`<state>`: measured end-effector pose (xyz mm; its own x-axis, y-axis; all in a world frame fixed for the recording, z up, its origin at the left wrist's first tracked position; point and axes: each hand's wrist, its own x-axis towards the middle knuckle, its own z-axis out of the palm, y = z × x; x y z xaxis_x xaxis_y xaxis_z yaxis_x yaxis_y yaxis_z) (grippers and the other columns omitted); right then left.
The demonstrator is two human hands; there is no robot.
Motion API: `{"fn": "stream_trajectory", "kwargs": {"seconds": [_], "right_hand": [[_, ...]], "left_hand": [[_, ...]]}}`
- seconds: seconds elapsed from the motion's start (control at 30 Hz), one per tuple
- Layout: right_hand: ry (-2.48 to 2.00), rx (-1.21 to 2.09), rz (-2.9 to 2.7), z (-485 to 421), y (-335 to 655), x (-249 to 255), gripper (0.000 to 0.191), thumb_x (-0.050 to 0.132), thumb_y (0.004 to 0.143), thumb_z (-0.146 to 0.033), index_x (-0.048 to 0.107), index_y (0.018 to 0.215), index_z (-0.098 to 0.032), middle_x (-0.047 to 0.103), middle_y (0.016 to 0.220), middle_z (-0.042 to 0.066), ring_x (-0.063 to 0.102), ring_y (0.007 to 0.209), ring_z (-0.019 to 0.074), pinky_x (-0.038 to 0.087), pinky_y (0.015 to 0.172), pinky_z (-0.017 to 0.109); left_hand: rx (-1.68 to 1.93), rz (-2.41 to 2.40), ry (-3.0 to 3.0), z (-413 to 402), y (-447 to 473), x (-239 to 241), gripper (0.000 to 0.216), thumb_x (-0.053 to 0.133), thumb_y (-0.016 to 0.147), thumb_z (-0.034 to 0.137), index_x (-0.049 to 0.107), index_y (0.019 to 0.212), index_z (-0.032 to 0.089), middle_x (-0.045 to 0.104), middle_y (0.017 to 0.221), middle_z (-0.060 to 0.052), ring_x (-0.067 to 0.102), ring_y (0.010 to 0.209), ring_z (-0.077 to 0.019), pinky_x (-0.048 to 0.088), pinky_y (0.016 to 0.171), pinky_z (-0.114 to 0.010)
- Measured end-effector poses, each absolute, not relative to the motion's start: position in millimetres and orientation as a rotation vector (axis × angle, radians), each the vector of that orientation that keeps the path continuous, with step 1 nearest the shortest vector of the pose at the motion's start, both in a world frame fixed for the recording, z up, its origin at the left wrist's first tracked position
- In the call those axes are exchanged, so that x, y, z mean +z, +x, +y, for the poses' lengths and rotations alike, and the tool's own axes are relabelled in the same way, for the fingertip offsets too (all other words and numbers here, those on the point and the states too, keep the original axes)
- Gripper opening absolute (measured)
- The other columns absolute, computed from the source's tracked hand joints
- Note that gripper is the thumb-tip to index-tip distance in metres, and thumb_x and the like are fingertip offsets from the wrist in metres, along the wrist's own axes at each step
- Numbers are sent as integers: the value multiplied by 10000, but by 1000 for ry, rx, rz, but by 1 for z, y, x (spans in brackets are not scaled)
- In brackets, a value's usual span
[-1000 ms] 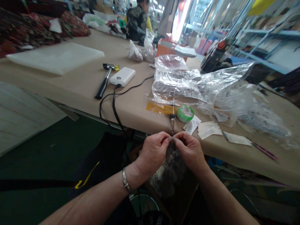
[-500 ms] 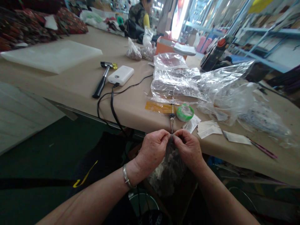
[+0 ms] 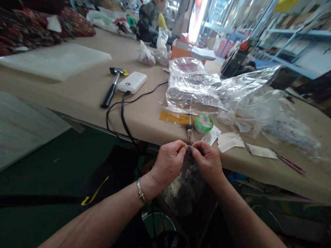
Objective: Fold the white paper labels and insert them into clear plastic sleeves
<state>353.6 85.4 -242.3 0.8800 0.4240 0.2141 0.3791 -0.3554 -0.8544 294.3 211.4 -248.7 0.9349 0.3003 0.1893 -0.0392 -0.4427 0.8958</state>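
My left hand (image 3: 170,160) and my right hand (image 3: 208,160) meet at the table's front edge, fingertips pinched close together. Something thin and pale seems to run between them, too small to name. Just beyond the fingertips, the metal tip of a slim tool like a soldering iron (image 3: 189,132) points toward me; its rear part goes under clear plastic. A green-rimmed tub (image 3: 203,124) with whitish contents stands right of it. Below my hands hangs or sits a clear bag of pale scraps (image 3: 181,193), partly covered by the hands.
On the brown table (image 3: 147,120) are amber tape (image 3: 176,117), paper labels (image 3: 230,141), tweezers (image 3: 291,162), crumpled clear plastic bags (image 3: 196,89), a hammer (image 3: 112,88) and a white power bank (image 3: 133,82) with a black cable. A person (image 3: 150,20) is at the far side.
Both hands stay pinched together and have shifted very slightly up toward the tool's tip. The whole view has moved a little; the things on the table lie as before.
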Motion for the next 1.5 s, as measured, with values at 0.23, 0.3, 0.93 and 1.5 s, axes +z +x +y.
{"fn": "stream_trajectory", "kwargs": {"seconds": [0.23, 0.3, 0.93, 1.5], "right_hand": [[-1980, 179, -656, 64, 340, -235, 136, 566, 833, -303, 630, 861, -187, 653, 726, -4, 597, 638, 131, 455, 587, 215], [-2042, 95, -722, 55, 340, -225, 124, 547, 855, -293, 625, 852, -196, 647, 688, -15, 597, 599, 123, 453, 568, 213], [-2218, -720, -1087, 33, 396, -223, 98, 538, 871, -268, 583, 815, -202, 631, 890, 52, 560, 962, 215, 445, 882, 392], [-2113, -827, -1209, 10, 369, -246, 147, 604, 822, -135, 656, 907, -244, 722, 940, 3, 619, 1027, 195, 328, 1044, 467]], "left_hand": [[319, 183, 1988, 212, 281, -245, 237, 447, 881, 258, 626, 752, 171, 621, 687, 1, 537, 636, -105, 387, 611, -200], [285, 206, 1975, 214, 277, -250, 248, 448, 881, 275, 637, 755, 177, 635, 681, -2, 554, 631, -114, 401, 611, -206], [140, 310, 1999, 211, 265, -276, 227, 469, 838, 259, 683, 830, 183, 697, 812, -30, 622, 769, -164, 425, 706, -246], [-206, 361, 1144, 160, 279, -252, 200, 568, 795, 310, 643, 780, 125, 640, 727, -49, 581, 658, -139, 452, 636, -254]]}}
